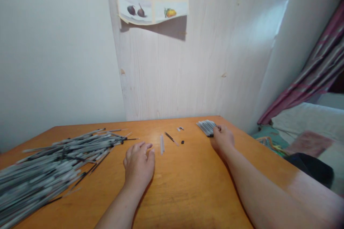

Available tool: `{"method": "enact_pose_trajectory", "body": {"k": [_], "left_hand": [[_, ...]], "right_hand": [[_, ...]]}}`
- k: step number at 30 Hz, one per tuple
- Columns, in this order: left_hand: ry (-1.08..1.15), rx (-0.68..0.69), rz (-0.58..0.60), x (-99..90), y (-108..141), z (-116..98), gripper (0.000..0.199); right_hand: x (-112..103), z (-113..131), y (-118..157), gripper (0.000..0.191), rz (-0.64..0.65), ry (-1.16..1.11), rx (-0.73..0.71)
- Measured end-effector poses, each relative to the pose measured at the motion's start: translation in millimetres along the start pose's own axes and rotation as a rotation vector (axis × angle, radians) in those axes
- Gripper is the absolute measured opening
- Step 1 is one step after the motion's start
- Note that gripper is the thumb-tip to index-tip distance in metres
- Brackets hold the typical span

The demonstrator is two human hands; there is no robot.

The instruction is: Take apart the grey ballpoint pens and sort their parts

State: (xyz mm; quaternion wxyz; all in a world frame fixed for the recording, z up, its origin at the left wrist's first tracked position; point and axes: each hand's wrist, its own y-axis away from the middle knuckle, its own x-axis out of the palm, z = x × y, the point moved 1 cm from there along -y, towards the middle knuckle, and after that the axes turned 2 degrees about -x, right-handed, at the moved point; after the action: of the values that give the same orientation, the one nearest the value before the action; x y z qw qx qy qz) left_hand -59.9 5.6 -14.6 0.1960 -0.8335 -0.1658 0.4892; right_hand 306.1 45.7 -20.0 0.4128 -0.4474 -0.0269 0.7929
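Dozens of slim, straight sticks (53, 166), translucent white with black parts among them, lie in a loose, overlapping pile on the left side of your desk (182, 186). To the right of them, your left hand (139, 164) is palm down, its grip slack, the fingers gently bent. Just beyond its thumb lie frosted, narrow strips (162, 144), then thin dark rods (169, 136) and a small, blocky black piece (182, 142). Your right hand (223, 139) meets the right end of a tidy, ridged row of pale tubes (206, 127) near the desk's far right corner; I cannot tell whether that grip is closed around them. The desk is smooth orange-brown wood with a soft sheen. Behind it, a curling sheet of fruit pictures (153, 3) hangs on pale, wood-grained panelling (172, 78).
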Motion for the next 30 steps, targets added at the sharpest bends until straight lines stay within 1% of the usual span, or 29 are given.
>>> {"method": "enact_pose_trajectory", "body": {"k": [4, 9, 14, 16, 18, 21, 24, 26, 30], "left_hand": [[0.007, -0.016, 0.019, 0.8, 0.8, 0.5, 0.030], [0.012, -0.035, 0.058, 0.4, 1.7, -0.4, 0.030], [0.020, -0.043, 0.088, -0.8, 2.2, -2.6, 0.030], [0.026, -0.045, 0.092, -0.8, 2.6, -3.0, 0.030], [0.028, -0.044, 0.091, -0.4, 3.0, -3.2, 0.030], [0.025, -0.053, 0.098, 0.6, 3.5, -3.3, 0.030], [0.023, -0.059, 0.111, 1.9, 3.8, -3.2, 0.030], [0.028, -0.054, 0.111, 3.0, 4.2, -3.1, 0.029], [0.040, -0.045, 0.106, 4.7, 5.5, -2.9, 0.028]], "right_hand": [[3.6, 23.5, 10.2, 0.032, 0.006, -0.047, -0.197], [9.6, 57.0, 30.2, 0.027, 0.090, -0.106, -0.410], [8.0, 93.6, 68.2, 0.028, 0.271, -0.132, -0.652], [4.4, 107.2, 87.9, 0.031, 0.362, -0.106, -0.772], [0.7, 117.9, 107.2, 0.034, 0.450, -0.041, -0.859], [-2.9, 128.5, 129.7, 0.033, 0.465, 0.078, -0.983], [-2.1, 133.1, 142.0, 0.034, 0.486, 0.157, -1.097], [0.1, 134.0, 145.7, 0.032, 0.504, 0.194, -1.132], [4.3, 134.0, 149.5, 0.032, 0.532, 0.240, -1.150]]}}
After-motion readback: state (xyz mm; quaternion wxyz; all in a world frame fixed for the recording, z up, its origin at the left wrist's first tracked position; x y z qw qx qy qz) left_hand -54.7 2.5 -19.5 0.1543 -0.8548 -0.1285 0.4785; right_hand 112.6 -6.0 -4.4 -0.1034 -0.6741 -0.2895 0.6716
